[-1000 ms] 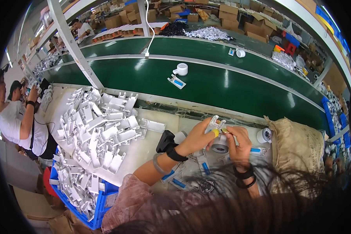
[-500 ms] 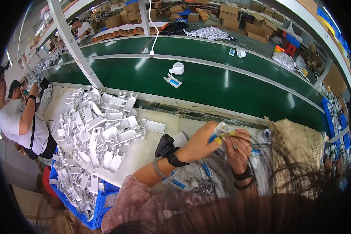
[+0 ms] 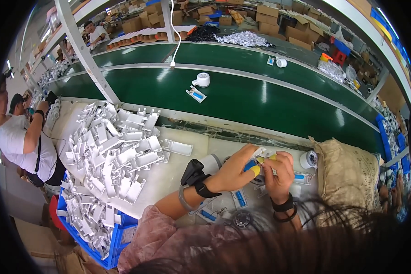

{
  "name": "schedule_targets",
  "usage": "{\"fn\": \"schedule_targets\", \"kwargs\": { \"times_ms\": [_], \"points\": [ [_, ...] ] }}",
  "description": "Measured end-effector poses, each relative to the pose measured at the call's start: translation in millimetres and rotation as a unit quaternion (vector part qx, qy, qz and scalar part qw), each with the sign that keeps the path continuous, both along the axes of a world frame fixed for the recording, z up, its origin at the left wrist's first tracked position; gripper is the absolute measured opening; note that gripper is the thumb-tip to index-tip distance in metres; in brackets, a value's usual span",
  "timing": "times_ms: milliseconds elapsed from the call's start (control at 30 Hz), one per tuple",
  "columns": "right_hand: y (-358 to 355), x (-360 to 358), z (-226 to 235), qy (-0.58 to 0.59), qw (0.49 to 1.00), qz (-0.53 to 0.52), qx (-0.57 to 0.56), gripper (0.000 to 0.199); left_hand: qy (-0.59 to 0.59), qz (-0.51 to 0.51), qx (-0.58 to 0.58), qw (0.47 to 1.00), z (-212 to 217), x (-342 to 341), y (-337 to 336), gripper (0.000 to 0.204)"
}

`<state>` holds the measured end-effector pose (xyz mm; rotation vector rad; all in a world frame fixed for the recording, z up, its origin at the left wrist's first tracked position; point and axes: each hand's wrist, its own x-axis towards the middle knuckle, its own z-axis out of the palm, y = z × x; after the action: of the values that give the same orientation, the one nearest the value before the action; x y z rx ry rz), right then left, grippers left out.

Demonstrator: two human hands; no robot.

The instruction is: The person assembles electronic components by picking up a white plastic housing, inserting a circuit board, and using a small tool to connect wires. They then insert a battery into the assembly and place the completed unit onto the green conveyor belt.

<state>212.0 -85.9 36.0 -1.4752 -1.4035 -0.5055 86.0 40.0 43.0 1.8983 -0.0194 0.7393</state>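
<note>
Right, we've got a small white part [image 3: 261, 154] pinched between both hands over the pale worktable [image 3: 169, 176], just in front of the green conveyor belt [image 3: 242, 98]. Our left hand [image 3: 233, 169] curls closed around it from the left, with yellow and blue finger covers [image 3: 253, 168] showing on the fingertips. Our right hand [image 3: 278, 171] is closed too, fingers folded in and pressing on the same part from the right, so the two hands touch. A black wrist device [image 3: 194, 176] sits on the left forearm, dark bands [image 3: 283, 208] on the right wrist.

Just beside the right hand we see a white tape roll [image 3: 308, 159], and beyond it a brown sack [image 3: 347, 176]. Below the hands lie small white pieces with blue strips [image 3: 239, 199]. To the left, a big heap of white plastic brackets [image 3: 109, 150] spills over the table and into a blue crate [image 3: 109, 237]. Out on the belt rest a white roll [image 3: 203, 80] and a flat white-and-blue piece [image 3: 196, 94], well apart from us. At far left, another person [image 3: 20, 137] in a white shirt stands working.
</note>
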Motion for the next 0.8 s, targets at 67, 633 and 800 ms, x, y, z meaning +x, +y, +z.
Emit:
{"fn": "schedule_targets", "kwargs": {
  "times_ms": [67, 633, 800],
  "points": [
    [2, -3, 2, 0.010, 1.000, 0.007, 0.013, 0.024, 0.003, -0.009, 0.000, 1.000, 4, -2, 1, 0.039],
    [6, -6, 2, -0.013, 1.000, -0.001, 0.006, 0.025, 0.000, 0.042, -0.002, 0.999, -10, 2, -3, 0.031],
    [6, -10, -4, -0.006, 1.000, -0.020, -0.006, 0.025, 0.020, 0.064, 0.022, 0.998, -8, 3, -3, 0.023]
  ]
}}
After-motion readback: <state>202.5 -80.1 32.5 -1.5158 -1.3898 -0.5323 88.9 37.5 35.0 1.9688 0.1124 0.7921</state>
